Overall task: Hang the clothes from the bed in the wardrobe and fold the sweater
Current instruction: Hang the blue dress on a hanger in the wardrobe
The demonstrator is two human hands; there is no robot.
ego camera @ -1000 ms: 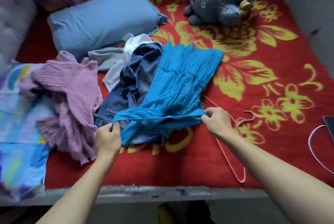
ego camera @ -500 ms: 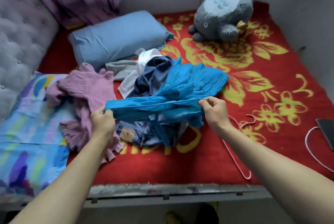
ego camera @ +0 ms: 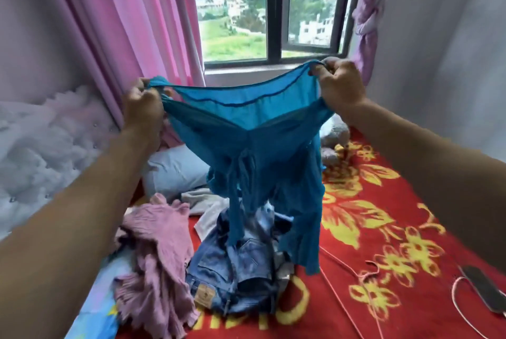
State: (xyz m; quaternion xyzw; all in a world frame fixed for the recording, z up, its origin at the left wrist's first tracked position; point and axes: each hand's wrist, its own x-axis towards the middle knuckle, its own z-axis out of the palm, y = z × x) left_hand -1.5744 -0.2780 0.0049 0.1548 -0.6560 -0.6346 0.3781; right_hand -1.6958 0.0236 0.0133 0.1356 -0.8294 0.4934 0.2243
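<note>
A blue garment [ego camera: 260, 152] hangs in the air in front of the window, stretched by its top edge between both hands. My left hand [ego camera: 142, 104] grips its left corner, and my right hand [ego camera: 338, 84] grips the right corner, slightly higher. The cloth's lower end dangles just above the pile on the bed. Under it lie blue jeans [ego camera: 235, 275], with a white cloth [ego camera: 209, 219] behind them. A pink knitted sweater [ego camera: 156, 262] lies crumpled to their left. A pink wire hanger [ego camera: 358, 278] rests on the red blanket at the right.
The bed carries a red blanket with yellow flowers [ego camera: 383, 242], a light blue pillow [ego camera: 175, 169] and a grey plush toy [ego camera: 335, 136] at the back. A dark phone [ego camera: 482, 289] with a white cable lies far right. A tufted headboard [ego camera: 41, 147] and pink curtains [ego camera: 137, 23] stand at left.
Both hands have lifted the blue garment off the pile and up to window height, spread wide. The view has tilted up from the bed to the window.
</note>
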